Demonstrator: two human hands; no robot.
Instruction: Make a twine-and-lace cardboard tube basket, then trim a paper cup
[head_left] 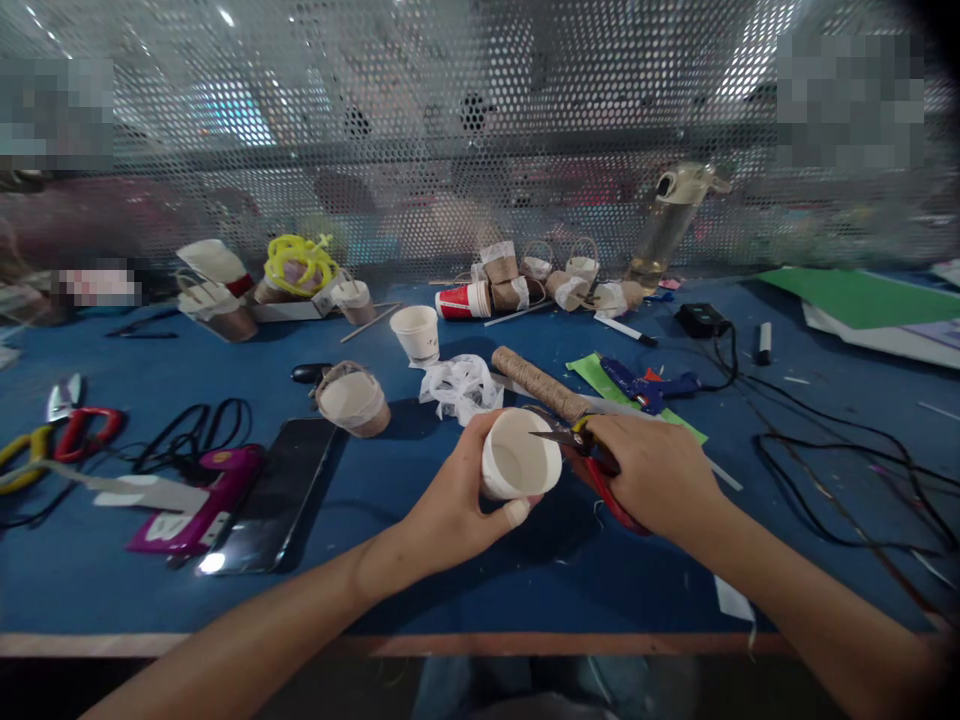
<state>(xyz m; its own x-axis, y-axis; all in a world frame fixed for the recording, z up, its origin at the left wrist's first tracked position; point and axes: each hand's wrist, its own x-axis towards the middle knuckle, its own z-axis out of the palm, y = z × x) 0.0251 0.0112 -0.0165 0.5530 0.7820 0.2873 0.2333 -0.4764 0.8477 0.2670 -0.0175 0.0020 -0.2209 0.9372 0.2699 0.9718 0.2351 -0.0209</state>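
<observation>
My left hand (469, 495) is wrapped round a white paper cup (520, 455), its open mouth tilted toward me. In my right hand (652, 470) is a pair of scissors (604, 480) with red and yellow handles. The scissor blades point left and lie across the cup's right rim; whether they cut into the wall I cannot tell. Just behind the cup are a bunched white lace ribbon (461, 387) and a roll of brown twine (538, 383). A twine-trimmed cup (352, 400) stands to the left of my left hand.
A blue glue gun (649, 385) with a black cord lies at right. A phone (281, 495), a purple glue gun (199, 500) and more scissors (71, 425) lie at left. Several decorated cups, a red cup (461, 300) and a bottle (667, 230) line the perforated metal screen (465, 160).
</observation>
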